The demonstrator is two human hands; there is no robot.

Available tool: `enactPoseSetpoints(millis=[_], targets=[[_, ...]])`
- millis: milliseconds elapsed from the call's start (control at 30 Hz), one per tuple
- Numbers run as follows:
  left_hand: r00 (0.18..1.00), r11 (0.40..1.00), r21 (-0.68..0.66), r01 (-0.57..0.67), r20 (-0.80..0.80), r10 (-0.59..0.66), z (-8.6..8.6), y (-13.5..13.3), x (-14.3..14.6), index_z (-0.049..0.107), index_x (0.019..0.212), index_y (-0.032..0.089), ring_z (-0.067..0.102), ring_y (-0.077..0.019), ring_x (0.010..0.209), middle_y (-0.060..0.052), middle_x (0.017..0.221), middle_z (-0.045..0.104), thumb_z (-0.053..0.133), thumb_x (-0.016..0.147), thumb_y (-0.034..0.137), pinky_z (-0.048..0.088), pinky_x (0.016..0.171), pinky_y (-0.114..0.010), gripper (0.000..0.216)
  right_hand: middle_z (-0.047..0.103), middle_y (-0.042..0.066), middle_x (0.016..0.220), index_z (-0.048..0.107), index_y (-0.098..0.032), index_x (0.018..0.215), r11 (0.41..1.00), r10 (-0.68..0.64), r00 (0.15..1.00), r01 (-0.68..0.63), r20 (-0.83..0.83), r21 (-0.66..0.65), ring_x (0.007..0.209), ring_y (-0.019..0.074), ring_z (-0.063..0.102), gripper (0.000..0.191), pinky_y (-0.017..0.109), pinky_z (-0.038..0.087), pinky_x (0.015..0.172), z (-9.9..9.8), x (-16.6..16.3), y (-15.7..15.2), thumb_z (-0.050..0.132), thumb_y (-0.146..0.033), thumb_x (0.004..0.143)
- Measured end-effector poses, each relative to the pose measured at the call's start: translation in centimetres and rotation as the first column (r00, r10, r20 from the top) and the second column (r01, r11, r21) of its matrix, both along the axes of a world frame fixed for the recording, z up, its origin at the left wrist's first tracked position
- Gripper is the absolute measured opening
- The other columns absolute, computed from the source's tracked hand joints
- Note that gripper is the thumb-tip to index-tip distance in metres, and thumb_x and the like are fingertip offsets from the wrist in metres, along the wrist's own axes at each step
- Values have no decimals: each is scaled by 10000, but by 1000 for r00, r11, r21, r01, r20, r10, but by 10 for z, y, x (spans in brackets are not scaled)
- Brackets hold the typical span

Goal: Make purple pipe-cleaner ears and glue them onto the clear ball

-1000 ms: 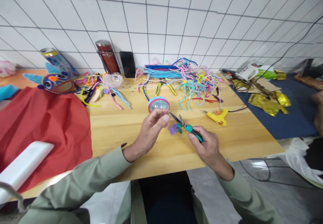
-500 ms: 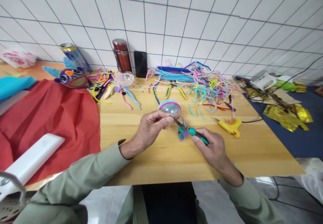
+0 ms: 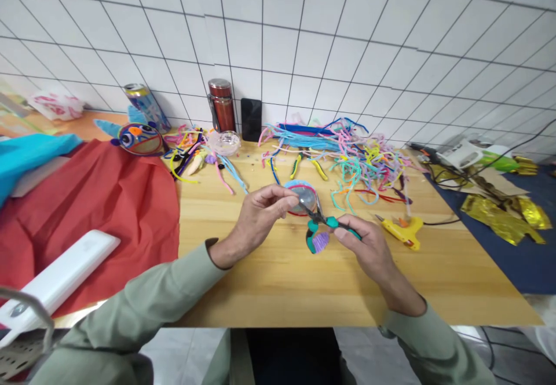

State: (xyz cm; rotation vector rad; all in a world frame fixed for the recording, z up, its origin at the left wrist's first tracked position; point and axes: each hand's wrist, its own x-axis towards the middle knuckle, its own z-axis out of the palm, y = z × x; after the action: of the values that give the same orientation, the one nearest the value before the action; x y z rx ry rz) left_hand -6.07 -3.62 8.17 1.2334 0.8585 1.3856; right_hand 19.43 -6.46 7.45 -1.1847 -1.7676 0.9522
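Needle-nose pliers [image 3: 320,218] sit at the centre of the frame, the right hand's [image 3: 367,246] grip clamped around one teal-and-black handle. At their tip, the left hand's [image 3: 256,217] thumb and fingers close together; I cannot tell whether they pinch anything. A pink-rimmed clear dome [image 3: 307,193] shows just above.

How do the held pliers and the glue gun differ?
The pliers have green-and-black handles; the glue gun is mostly yellow. The pliers are in the right hand; the glue gun lies on the table. A black cord runs to the glue gun; none shows on the pliers. Both are hand tools.
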Motion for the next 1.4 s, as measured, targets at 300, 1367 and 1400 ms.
enactPoseSetpoints(millis=[300, 1367, 1400], targets=[[997, 997, 8, 71, -14, -71, -6, 2, -1, 839, 842, 184, 530, -95, 558, -14, 681, 734, 914, 827, 574, 483, 563, -241, 398, 309, -110, 513, 762, -163, 833, 872, 18, 882, -244, -471, -425, 477, 77, 175, 462, 284, 143, 487, -25, 2, 6, 818, -621, 873], [976, 981, 97, 171, -151, -155, -1, 2, -2, 827, 878, 186, 502, -104, 560, -39, 744, 748, 821, 920, 592, 441, 547, -248, 408, 225, -132, 414, 637, -216, 718, 667, 71, 826, -456, -560, -589, 387, 66, 151, 570, 234, 143, 404, -23, -4, 8, 834, -748, 776], [976, 980, 117, 159, -169, -138, -2, 3, -3, 824, 879, 185, 500, -105, 560, -40, 751, 749, 810, 933, 579, 439, 550, -250, 398, 228, -133, 425, 614, -221, 709, 659, 60, 820, -460, -569, -594, 388, 60, 144, 564, 231, 144, 402, -27, -3, 8, 835, -735, 783]])
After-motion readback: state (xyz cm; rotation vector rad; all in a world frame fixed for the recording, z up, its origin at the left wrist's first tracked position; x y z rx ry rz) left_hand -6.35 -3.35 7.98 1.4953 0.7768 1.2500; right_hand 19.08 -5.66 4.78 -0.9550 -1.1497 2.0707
